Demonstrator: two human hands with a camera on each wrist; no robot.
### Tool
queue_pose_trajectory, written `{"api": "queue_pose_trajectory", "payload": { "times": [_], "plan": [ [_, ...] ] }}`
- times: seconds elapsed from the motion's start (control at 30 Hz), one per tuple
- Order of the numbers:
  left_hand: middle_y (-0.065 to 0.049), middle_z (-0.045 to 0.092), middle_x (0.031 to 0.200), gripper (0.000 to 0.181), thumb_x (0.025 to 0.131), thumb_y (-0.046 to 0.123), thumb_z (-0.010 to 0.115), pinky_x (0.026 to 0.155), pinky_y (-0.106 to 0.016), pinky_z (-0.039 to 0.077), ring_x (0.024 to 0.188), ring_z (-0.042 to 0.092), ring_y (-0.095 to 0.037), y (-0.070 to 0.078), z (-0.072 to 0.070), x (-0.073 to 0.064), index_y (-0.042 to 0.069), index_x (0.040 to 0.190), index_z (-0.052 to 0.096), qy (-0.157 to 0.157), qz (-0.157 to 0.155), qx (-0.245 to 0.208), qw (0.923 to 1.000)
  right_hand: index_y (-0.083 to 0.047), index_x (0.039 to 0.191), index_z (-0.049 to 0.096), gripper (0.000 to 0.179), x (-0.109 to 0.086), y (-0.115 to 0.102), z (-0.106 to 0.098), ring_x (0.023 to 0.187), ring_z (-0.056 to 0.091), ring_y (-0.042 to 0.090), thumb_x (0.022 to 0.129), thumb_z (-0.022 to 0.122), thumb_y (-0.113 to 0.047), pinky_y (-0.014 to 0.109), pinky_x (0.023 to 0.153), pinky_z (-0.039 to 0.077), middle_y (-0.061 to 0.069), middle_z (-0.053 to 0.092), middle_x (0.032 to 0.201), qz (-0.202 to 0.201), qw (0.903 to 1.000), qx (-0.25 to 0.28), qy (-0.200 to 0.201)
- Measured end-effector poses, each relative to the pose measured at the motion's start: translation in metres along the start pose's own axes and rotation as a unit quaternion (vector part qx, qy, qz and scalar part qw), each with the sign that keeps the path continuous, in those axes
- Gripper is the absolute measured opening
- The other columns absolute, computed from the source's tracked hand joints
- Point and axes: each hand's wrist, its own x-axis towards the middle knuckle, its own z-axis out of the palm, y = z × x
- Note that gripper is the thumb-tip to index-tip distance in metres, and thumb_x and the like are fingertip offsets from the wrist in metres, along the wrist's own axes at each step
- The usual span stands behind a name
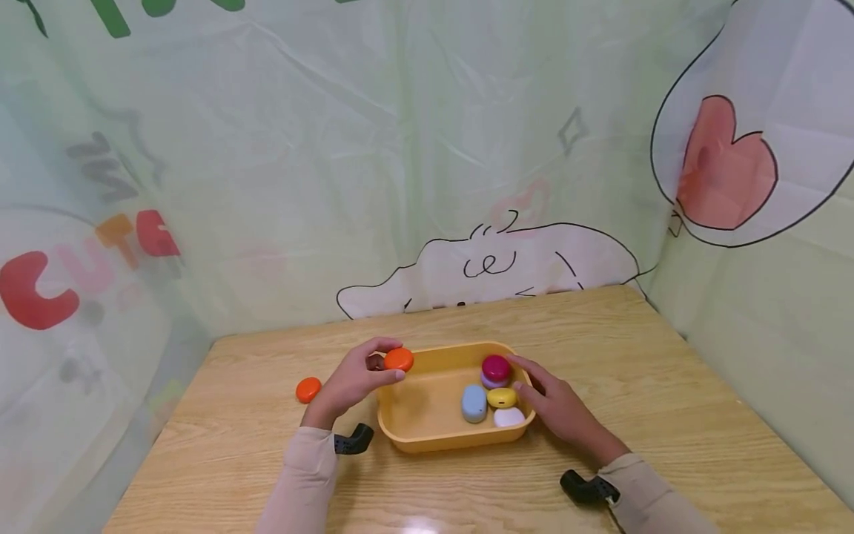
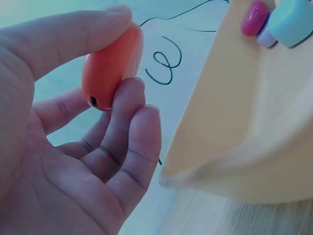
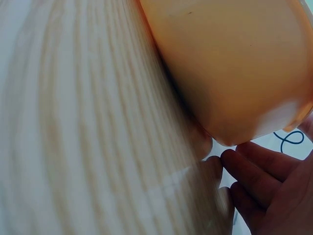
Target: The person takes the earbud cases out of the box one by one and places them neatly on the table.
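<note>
My left hand point(image 1: 353, 378) pinches an orange pebble-shaped gadget point(image 1: 398, 360) between thumb and fingers, over the left end of the yellow tray point(image 1: 427, 446). In the left wrist view the orange gadget point(image 2: 110, 73) shows a small dark slot at one end. My right hand point(image 1: 560, 404) holds the tray's right end, its thumb over the rim. In the right wrist view its fingers point(image 3: 254, 171) lie at the tray's outer wall point(image 3: 234, 68). Inside the tray lie a magenta piece point(image 1: 496, 368) on a lilac one point(image 1: 494, 383), with blue point(image 1: 474, 403), yellow point(image 1: 502, 398) and white point(image 1: 510, 417) pieces beside them.
Another orange gadget point(image 1: 308, 389) lies on the wooden table point(image 1: 260, 437), left of my left wrist. Behind the table hangs a printed curtain point(image 1: 320, 185). Black wrist mounts point(image 1: 588, 488) are strapped at both sleeves.
</note>
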Motion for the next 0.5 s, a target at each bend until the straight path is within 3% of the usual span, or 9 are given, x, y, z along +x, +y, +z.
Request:
{"api": "queue_pose_trajectory", "payload": {
  "times": [0.27, 0.5],
  "plan": [
    [-0.005, 0.063, 0.122, 0.058, 0.087, 0.029, 0.08, 0.083, -0.032, 0.052, 0.094, 0.06, -0.024, -0.01, -0.006, -0.01, 0.009, 0.137, 0.058, 0.029, -0.006, -0.011, 0.9995, -0.016, 0.153, 0.041, 0.05, 0.0, -0.001, -0.001, 0.144, 0.03, 0.044, 0.106, 0.051, -0.028, 0.059, 0.11, 0.029, 0.018, 0.036, 0.157, -0.003, 1.0, -0.005, 0.0],
    [-0.008, 0.06, 0.126, 0.054, 0.085, 0.023, 0.082, 0.085, -0.031, 0.052, 0.095, 0.061, -0.024, -0.018, -0.012, -0.017, 0.012, 0.134, 0.061, 0.072, -0.013, -0.032, 0.9968, -0.017, 0.153, 0.042, 0.05, 0.0, -0.001, -0.001, 0.144, 0.03, 0.044, 0.105, 0.052, -0.028, 0.06, 0.11, 0.029, 0.019, 0.036, 0.157, 0.002, 0.9999, -0.009, 0.004]
  ]
}}
